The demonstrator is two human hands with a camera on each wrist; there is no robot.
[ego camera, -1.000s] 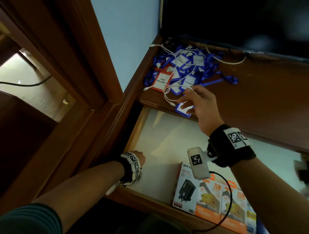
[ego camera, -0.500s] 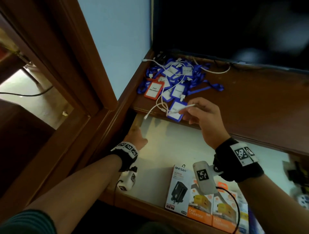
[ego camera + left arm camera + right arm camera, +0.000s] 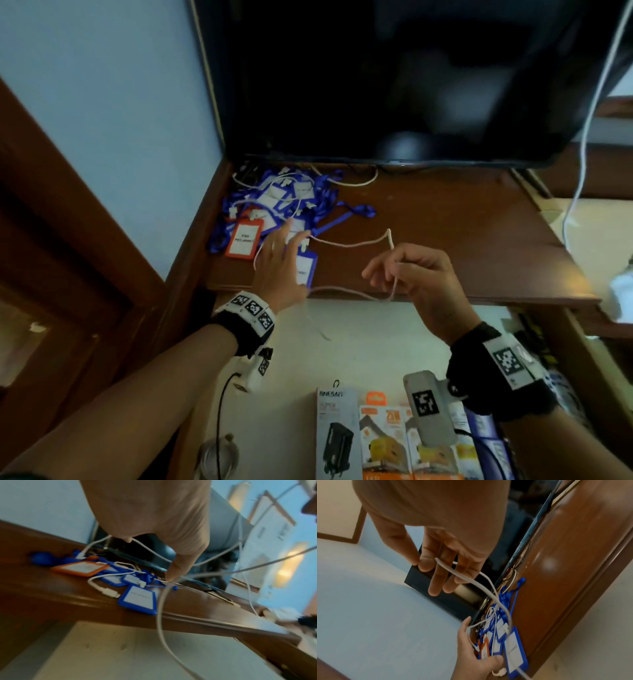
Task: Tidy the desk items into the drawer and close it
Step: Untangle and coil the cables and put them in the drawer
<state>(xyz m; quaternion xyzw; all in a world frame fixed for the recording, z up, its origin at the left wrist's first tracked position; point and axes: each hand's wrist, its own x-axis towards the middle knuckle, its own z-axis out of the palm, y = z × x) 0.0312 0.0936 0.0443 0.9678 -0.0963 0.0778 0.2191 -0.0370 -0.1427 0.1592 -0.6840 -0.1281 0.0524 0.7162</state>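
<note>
A white cable [image 3: 356, 244] runs from a pile of blue lanyards and badge holders [image 3: 284, 195] at the desk's back left. My right hand [image 3: 387, 270] pinches the cable between thumb and forefinger [image 3: 426, 563] above the desk's front edge, and a slack loop hangs over the open drawer [image 3: 359, 342]. My left hand [image 3: 284, 246] lies with straight fingers on the pile, touching the cable beside an orange badge holder [image 3: 244, 240] and a blue badge holder [image 3: 306, 270]. In the left wrist view one fingertip [image 3: 170, 577] presses the cable [image 3: 159, 608] down.
A dark screen [image 3: 411, 78] stands at the back of the brown desk top [image 3: 462, 240]. Charger boxes [image 3: 337, 431] fill the drawer's front right. Another white cable [image 3: 589, 113] hangs at the far right. A wall is at the left.
My left hand has come up from the drawer's left side onto the badge pile. My right hand has drawn the cable to the right, away from the pile.
</note>
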